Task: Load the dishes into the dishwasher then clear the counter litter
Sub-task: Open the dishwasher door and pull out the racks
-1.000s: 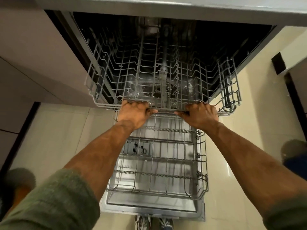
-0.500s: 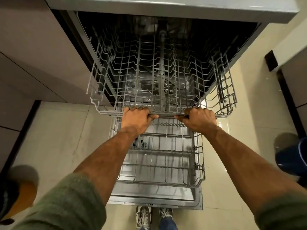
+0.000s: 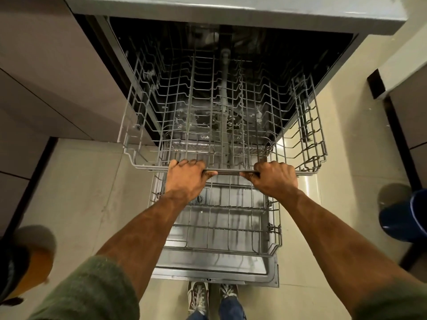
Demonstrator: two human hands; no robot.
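Note:
The dishwasher stands open under the counter, its door [image 3: 215,274] folded down flat in front of me. The grey wire upper rack [image 3: 221,107] is drawn partly out of the dark tub and holds no dishes. My left hand [image 3: 187,179] and my right hand [image 3: 275,179] both grip the rack's front rail, knuckles up. Beneath them the lower rack [image 3: 231,227] sits pulled out over the door, also bare. No dishes or litter show in this view.
The grey counter edge [image 3: 231,15] runs across the top. Beige cabinet fronts [image 3: 46,77] flank the left side. My shoes [image 3: 212,296] stand at the door's front edge. A blue object [image 3: 406,215] is at the right, an orange-and-black one [image 3: 25,273] at the left.
The upper rack has slid further out toward me with both hands on its front rail. The view has shifted back, showing more of the door and my shoes.

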